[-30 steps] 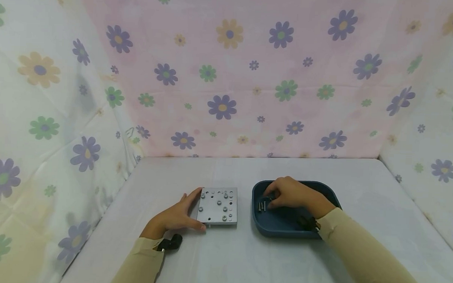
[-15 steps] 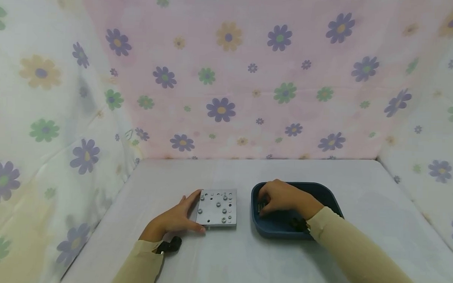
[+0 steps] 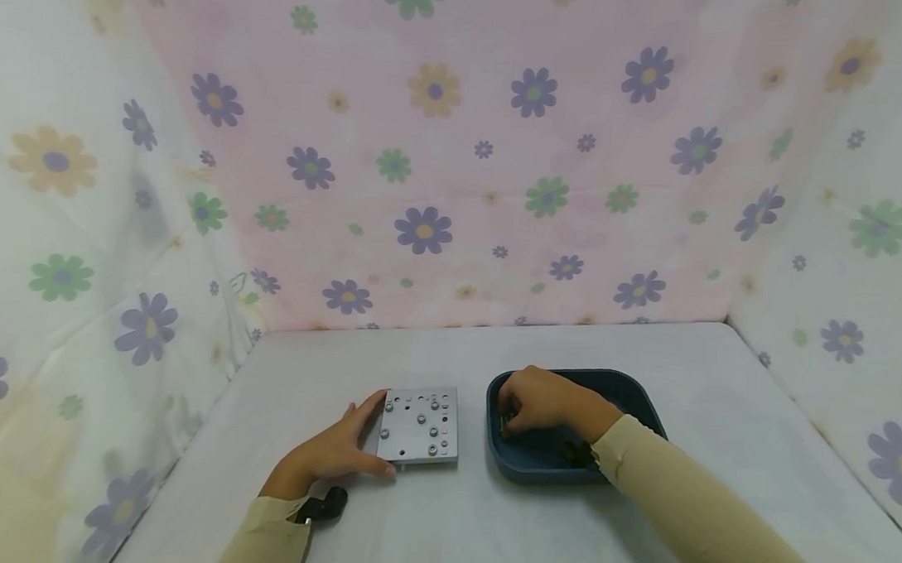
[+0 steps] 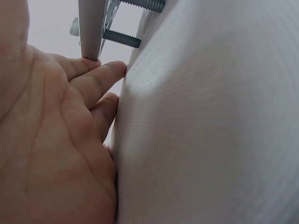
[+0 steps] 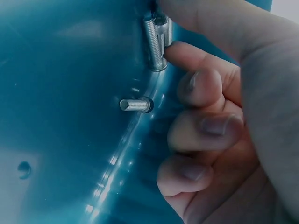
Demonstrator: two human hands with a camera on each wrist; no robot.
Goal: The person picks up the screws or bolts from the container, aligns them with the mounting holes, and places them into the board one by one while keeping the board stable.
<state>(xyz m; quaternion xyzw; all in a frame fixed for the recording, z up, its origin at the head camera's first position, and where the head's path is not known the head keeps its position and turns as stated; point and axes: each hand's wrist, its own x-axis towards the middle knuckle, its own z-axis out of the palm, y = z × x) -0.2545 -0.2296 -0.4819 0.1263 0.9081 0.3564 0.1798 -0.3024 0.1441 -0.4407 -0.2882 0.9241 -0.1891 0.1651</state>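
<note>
A square metal plate (image 3: 404, 433) lies on the table, with several socket head bolts in its holes. My left hand (image 3: 333, 451) holds its left side, thumb at the near edge and fingers at the far corner. In the left wrist view, fingertips touch the plate's edge, and a threaded bolt shank (image 4: 122, 38) sticks out beneath it. My right hand (image 3: 551, 401) is down inside a dark blue tray (image 3: 556, 476) at its left wall. The right wrist view shows its thumb and index finger pinching at a small cluster of bolts (image 5: 153, 42); the thumb tip is cut off.
One loose bolt (image 5: 135, 105) lies apart from the cluster in the tray. A white cloth covers the table (image 3: 442, 530). Flowered fabric (image 3: 454, 182) hangs behind and at both sides.
The right hand has moved left and down to the tray's left wall, closing over the bolts seen there earlier. The left hand stays at the plate. The head view has shifted slightly.
</note>
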